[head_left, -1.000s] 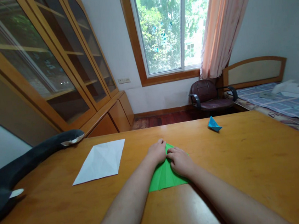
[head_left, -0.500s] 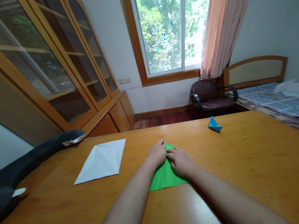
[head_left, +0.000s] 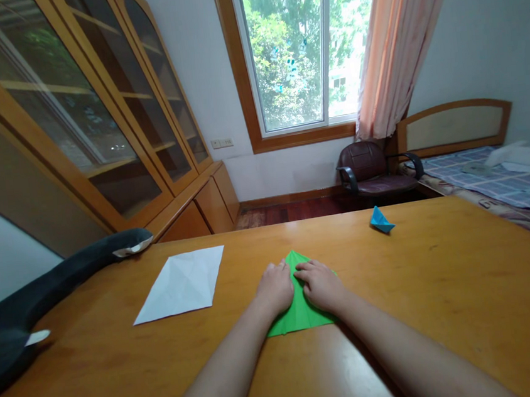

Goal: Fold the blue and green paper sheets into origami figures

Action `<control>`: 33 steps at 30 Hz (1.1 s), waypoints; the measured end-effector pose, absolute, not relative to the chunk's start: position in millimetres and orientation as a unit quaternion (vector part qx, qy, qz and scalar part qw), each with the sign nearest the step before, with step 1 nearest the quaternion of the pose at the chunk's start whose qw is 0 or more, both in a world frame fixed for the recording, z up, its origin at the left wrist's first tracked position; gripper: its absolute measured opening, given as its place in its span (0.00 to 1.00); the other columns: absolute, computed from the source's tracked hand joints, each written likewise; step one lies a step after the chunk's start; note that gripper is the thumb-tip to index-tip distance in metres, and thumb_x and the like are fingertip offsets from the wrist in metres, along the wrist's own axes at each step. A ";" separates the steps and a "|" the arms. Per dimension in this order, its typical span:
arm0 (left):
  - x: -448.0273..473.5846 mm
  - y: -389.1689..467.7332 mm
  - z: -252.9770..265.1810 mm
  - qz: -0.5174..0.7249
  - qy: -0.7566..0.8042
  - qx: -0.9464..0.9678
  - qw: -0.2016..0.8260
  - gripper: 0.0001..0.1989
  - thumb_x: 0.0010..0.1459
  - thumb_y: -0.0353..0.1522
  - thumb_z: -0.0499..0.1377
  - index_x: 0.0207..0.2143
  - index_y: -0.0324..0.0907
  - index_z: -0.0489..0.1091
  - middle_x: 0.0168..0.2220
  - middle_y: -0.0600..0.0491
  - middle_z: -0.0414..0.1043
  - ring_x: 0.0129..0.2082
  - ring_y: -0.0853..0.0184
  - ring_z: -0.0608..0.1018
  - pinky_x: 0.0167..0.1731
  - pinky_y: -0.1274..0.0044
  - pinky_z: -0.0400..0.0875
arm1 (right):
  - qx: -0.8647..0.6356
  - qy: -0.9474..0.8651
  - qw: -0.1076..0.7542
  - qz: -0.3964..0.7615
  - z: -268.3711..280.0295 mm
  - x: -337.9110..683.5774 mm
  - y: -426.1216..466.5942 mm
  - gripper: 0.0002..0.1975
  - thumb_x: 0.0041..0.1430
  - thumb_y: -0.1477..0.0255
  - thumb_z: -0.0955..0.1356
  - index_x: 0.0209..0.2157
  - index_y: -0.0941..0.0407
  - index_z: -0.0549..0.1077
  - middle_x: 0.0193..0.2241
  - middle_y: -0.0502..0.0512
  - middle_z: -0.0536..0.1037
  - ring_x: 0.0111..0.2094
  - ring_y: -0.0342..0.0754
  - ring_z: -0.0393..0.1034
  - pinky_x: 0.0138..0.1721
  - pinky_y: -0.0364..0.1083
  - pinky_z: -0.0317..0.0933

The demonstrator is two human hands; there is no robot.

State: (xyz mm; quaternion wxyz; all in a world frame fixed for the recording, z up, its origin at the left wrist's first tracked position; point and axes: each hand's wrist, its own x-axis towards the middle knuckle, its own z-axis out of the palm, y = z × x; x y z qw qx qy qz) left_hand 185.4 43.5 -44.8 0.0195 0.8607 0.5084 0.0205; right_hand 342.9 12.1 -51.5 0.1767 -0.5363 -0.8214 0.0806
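Note:
A sheet of green paper (head_left: 299, 311) with crease lines lies on the wooden table in front of me, its pointed top facing away. On its left side is my left hand (head_left: 276, 289), fingers bent and pressed together at the paper's edge. My right hand (head_left: 320, 284) rests over the right side, fingers curled onto the paper with their tips near its middle. The two hands are a little apart, and a strip of green shows between them. Both palms hide the paper's side edges.
A creased white paper sheet (head_left: 182, 283) lies to the left on the table (head_left: 402, 335). A small blue paper boat (head_left: 381, 220) stands near the far edge at right. A dark, curved stuffed-looking object (head_left: 65, 276) lies along the left side. Beyond are a chair (head_left: 373, 168) and a bed (head_left: 474, 167).
My left hand has slid from the paper's top tip down and to the left, uncovering the tip. My right hand has stayed nearly in place.

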 end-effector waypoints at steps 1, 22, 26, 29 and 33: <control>183.3 39.9 -43.7 0.017 0.515 0.857 0.018 0.22 0.61 0.30 0.44 0.53 0.35 0.67 0.57 0.40 0.65 0.50 0.54 0.70 0.52 0.64 0.62 | -0.537 -0.821 0.177 0.080 -51.4 343.0 12.1 0.21 0.55 0.78 0.61 0.47 0.53 0.76 0.52 0.53 0.73 0.51 0.50 0.62 0.54 0.47 0.55; 130.8 40.7 15.5 -0.032 0.657 0.752 0.052 0.17 0.56 0.36 0.52 0.34 0.36 0.77 0.38 0.35 0.77 0.39 0.52 0.79 0.36 0.70 0.69 | -0.537 -0.819 0.191 0.072 -58.3 344.9 14.8 0.22 0.53 0.78 0.61 0.48 0.54 0.76 0.52 0.53 0.73 0.51 0.51 0.63 0.54 0.47 0.56; 137.2 59.6 -3.0 0.008 0.646 0.756 0.111 0.13 0.54 0.35 0.53 0.30 0.39 0.77 0.34 0.41 0.78 0.35 0.58 0.79 0.32 0.74 0.67 | -0.540 -0.817 0.188 0.072 -57.3 344.8 14.3 0.22 0.53 0.78 0.61 0.48 0.54 0.75 0.52 0.53 0.73 0.51 0.51 0.63 0.55 0.47 0.55; 142.5 64.0 -20.4 0.066 0.640 0.754 0.130 0.10 0.52 0.35 0.56 0.30 0.41 0.76 0.34 0.45 0.78 0.35 0.61 0.78 0.30 0.77 0.63 | -0.541 -0.816 0.191 0.074 -56.6 344.5 14.1 0.22 0.53 0.78 0.61 0.48 0.54 0.75 0.52 0.53 0.73 0.51 0.51 0.63 0.55 0.47 0.55; 141.7 62.9 -33.7 0.109 0.589 0.788 0.141 0.07 0.51 0.34 0.58 0.30 0.41 0.75 0.30 0.50 0.77 0.30 0.66 0.75 0.28 0.78 0.59 | -0.545 -0.813 0.191 0.074 -55.9 344.0 14.0 0.22 0.53 0.78 0.61 0.48 0.54 0.76 0.51 0.53 0.74 0.51 0.51 0.63 0.55 0.47 0.56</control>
